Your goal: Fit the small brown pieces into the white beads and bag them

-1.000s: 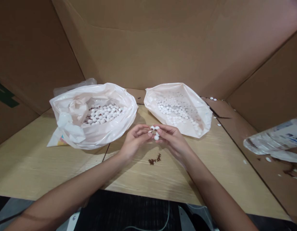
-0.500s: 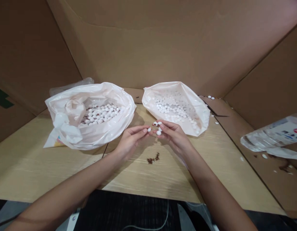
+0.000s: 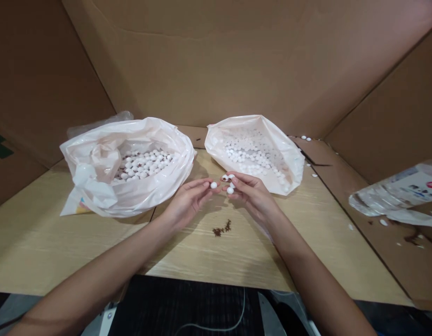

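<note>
Close together above the table, both hands work on small white round pieces. My left hand pinches a single white round piece at its fingertips. In my right hand, the fingers are closed on several white round pieces, with brown bits among them. Below the hands lies a small pile of brown star-shaped bits on the tabletop. To the left, an open white plastic bag holds many white pieces and some brown bits. Another white plastic bag, behind my right hand, contains more white pieces.
Cardboard walls enclose the wooden table at the back and sides. A clear plastic bottle lies at the right on cardboard. Loose white pieces and brown scraps are scattered along that side.
My left hand has drawn slightly leftward and its grip on the white piece has shifted, leaving more of the piece showing. The right hand stays nearly in place; the view has shifted slightly.
</note>
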A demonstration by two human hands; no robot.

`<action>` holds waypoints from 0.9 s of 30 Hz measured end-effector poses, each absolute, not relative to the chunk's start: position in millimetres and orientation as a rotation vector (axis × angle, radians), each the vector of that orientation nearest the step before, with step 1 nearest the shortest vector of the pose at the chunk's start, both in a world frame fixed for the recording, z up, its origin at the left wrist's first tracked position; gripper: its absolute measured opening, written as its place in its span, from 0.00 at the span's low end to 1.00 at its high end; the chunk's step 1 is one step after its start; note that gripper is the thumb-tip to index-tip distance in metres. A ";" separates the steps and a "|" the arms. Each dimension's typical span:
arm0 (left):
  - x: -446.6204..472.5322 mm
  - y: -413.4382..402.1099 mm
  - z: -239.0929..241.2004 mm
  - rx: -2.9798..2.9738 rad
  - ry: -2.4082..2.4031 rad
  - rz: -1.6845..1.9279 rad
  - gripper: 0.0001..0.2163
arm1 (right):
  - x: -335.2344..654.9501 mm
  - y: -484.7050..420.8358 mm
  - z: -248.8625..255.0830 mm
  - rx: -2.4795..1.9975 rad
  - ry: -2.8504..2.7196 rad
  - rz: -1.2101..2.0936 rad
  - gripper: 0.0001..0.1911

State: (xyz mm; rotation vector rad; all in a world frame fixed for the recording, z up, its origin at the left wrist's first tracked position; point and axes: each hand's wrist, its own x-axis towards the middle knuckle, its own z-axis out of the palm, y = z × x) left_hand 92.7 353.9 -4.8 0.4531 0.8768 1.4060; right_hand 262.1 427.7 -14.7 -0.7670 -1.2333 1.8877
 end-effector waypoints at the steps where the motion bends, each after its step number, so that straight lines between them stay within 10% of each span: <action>1: 92.5 354.2 -4.9 0.453 0.868 1.406 0.04 | 262.3 427.5 -14.3 -0.766 -1.235 1.887 0.14; 27: 88.4 357.4 -13.9 0.564 0.737 1.366 0.07 | 260.5 425.2 -12.2 -0.638 -1.197 2.018 0.11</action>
